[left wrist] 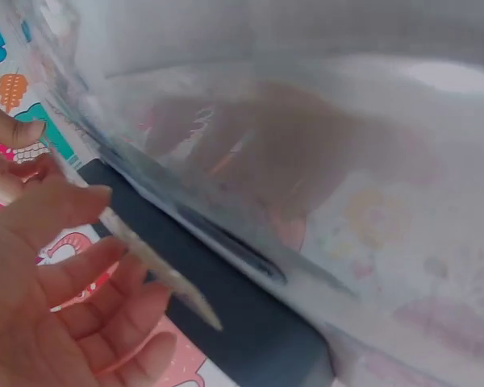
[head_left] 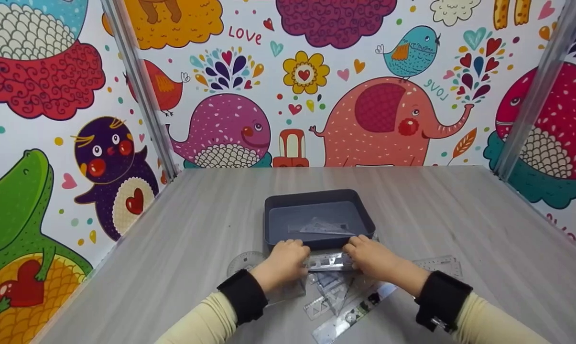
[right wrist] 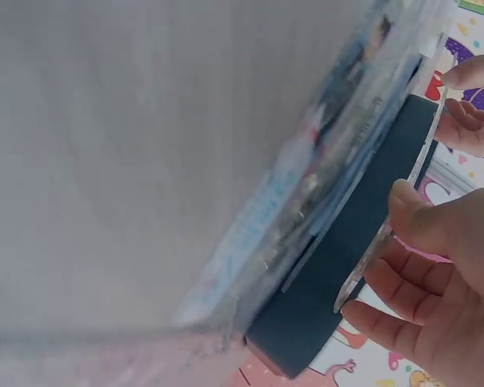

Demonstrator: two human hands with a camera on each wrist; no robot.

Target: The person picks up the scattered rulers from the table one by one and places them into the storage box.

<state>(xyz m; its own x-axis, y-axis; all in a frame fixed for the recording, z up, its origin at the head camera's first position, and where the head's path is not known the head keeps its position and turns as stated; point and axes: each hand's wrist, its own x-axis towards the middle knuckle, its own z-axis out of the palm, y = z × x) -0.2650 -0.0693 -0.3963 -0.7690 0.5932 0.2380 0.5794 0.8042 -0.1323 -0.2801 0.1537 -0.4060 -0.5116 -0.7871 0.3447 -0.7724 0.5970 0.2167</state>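
Both hands hold one clear ruler (head_left: 330, 262) level, just in front of the dark grey tray (head_left: 321, 244). My left hand (head_left: 283, 262) pinches its left end between thumb and fingers. At the right end my right hand (head_left: 373, 258) pinches it the same way. Seen edge-on, the ruler (left wrist: 157, 266) runs between both hands in the left wrist view, and the ruler (right wrist: 387, 226) does so in the right wrist view too. Inside the tray lie clear pieces, among them a set square (head_left: 319, 226). Below the hands spreads a loose pile of clear drawing tools, partly hidden.
A round protractor (head_left: 242, 262) lies left of the pile. Slanting toward the front is a ruler with printed pictures (head_left: 347, 321). Another clear ruler (head_left: 448, 263) pokes out beyond the right forearm. Patterned panels (head_left: 249, 86) border the wooden-look table (head_left: 211, 200) at back and sides.
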